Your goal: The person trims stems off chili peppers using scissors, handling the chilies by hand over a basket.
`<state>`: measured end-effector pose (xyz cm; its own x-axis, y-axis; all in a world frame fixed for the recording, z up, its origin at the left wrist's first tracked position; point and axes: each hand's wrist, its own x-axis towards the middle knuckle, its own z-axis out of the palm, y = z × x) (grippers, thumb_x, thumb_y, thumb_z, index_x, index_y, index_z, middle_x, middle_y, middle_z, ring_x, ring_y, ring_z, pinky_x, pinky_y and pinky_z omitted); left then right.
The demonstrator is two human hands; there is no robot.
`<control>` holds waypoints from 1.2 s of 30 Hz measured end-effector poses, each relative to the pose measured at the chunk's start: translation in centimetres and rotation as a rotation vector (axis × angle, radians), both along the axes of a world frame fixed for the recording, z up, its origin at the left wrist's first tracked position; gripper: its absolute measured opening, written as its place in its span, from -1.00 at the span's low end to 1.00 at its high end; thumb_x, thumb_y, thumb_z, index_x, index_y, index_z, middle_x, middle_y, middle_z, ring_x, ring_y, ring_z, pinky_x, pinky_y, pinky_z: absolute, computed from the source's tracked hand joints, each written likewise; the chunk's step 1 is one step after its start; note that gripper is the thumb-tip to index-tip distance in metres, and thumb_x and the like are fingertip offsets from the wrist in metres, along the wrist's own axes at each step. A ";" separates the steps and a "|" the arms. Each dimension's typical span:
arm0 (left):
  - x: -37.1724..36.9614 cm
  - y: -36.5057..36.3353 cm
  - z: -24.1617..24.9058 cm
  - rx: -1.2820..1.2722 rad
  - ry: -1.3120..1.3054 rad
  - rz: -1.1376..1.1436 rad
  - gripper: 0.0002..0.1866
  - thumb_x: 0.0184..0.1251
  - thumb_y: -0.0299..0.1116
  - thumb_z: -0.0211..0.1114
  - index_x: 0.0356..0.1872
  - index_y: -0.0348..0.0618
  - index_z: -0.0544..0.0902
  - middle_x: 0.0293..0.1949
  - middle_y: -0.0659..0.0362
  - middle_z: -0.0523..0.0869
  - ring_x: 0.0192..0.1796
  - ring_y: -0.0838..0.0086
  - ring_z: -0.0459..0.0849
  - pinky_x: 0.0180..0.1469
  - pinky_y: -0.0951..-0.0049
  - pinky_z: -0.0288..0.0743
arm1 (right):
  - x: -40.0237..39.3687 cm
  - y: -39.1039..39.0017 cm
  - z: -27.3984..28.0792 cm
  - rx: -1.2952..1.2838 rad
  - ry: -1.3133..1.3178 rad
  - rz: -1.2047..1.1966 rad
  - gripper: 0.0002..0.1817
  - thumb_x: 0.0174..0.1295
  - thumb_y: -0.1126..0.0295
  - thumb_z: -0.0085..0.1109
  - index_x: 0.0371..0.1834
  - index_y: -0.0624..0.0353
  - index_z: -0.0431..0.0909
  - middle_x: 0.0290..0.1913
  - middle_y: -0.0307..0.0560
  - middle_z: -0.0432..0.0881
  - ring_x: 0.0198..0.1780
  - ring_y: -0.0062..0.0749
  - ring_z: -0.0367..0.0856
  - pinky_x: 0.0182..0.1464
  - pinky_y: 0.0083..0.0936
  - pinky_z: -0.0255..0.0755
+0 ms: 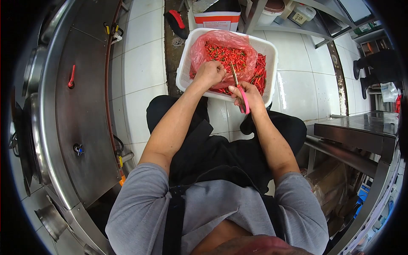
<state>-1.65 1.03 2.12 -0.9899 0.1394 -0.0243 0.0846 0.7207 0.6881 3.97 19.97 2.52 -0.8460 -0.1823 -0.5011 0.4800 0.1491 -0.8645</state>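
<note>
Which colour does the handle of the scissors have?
The handle is pink, best in head view.

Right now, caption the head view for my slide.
Right hand holding pink-handled metal scissors, left hand near small red chillies in a translucent red plastic bag.

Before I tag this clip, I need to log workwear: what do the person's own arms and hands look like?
The left hand and the right hand are both bare, without gloves, and no watch or bracelet shows. The forearms are uncovered. Grey short sleeves end near the elbows, slightly creased, part of a grey top with black straps over it.
</note>
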 end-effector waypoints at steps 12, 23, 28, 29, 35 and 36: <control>0.3 1.8 0.3 -0.006 -0.058 -0.152 -0.76 0.19 -0.26 0.34 -0.26 -0.25 0.70 -0.38 -0.04 0.74 -0.28 0.16 0.74 -0.18 0.25 0.56 | -0.4 1.3 -0.7 0.010 0.027 0.039 -0.55 0.06 0.10 0.50 -0.33 0.30 0.58 -0.63 -0.23 0.50 -0.68 -0.59 0.45 -0.64 -0.58 0.33; 0.3 1.8 -0.1 -0.041 0.031 -0.097 -0.77 0.20 -0.26 0.33 -0.29 -0.24 0.71 -0.37 -0.07 0.73 -0.28 0.07 0.73 -0.19 0.15 0.55 | -0.1 1.1 -2.2 0.022 0.048 0.017 -0.41 -0.01 -0.02 0.52 -0.25 0.35 0.58 -0.54 -0.14 0.59 -0.62 -0.53 0.54 -0.52 -0.60 0.44; 0.8 2.0 -0.4 -0.024 0.092 -0.165 -0.80 0.15 -0.32 0.32 -0.34 -0.27 0.68 -0.40 -0.11 0.71 -0.28 0.00 0.70 -0.18 0.09 0.54 | -0.3 1.0 -1.8 0.039 0.078 0.051 -0.40 -0.01 -0.04 0.51 -0.25 0.34 0.59 -0.53 -0.15 0.59 -0.61 -0.53 0.53 -0.51 -0.59 0.44; 0.8 2.0 -0.4 -0.001 0.116 -0.176 -0.82 0.12 -0.37 0.31 -0.37 -0.30 0.66 -0.42 -0.14 0.70 -0.27 -0.06 0.69 -0.17 0.04 0.54 | -0.3 1.0 -1.8 0.048 0.085 0.059 -0.42 -0.01 -0.03 0.51 -0.27 0.34 0.59 -0.55 -0.15 0.59 -0.62 -0.54 0.52 -0.52 -0.59 0.42; 0.6 1.6 -1.5 -0.066 0.204 -0.179 -0.84 0.17 -0.36 0.30 -0.33 -0.24 0.69 -0.39 -0.10 0.71 -0.27 -0.01 0.70 -0.18 0.09 0.54 | -0.7 1.0 0.2 0.161 0.083 0.103 -0.60 0.09 0.11 0.48 -0.38 0.25 0.58 -0.66 -0.26 0.46 -0.69 -0.61 0.41 -0.66 -0.61 0.27; 0.5 1.6 -1.7 -0.067 0.204 -0.180 -0.84 0.17 -0.36 0.30 -0.33 -0.24 0.69 -0.39 -0.10 0.71 -0.27 -0.01 0.70 -0.18 0.09 0.54 | -0.8 1.0 0.2 0.169 0.088 0.110 -0.59 0.08 0.11 0.48 -0.39 0.25 0.57 -0.67 -0.26 0.45 -0.70 -0.60 0.41 -0.67 -0.59 0.27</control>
<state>-1.18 2.59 0.43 -0.9348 0.3181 0.1579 0.3472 0.7251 0.5948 3.19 21.00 2.71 -0.8672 -0.1958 -0.4579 0.3770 0.3425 -0.8605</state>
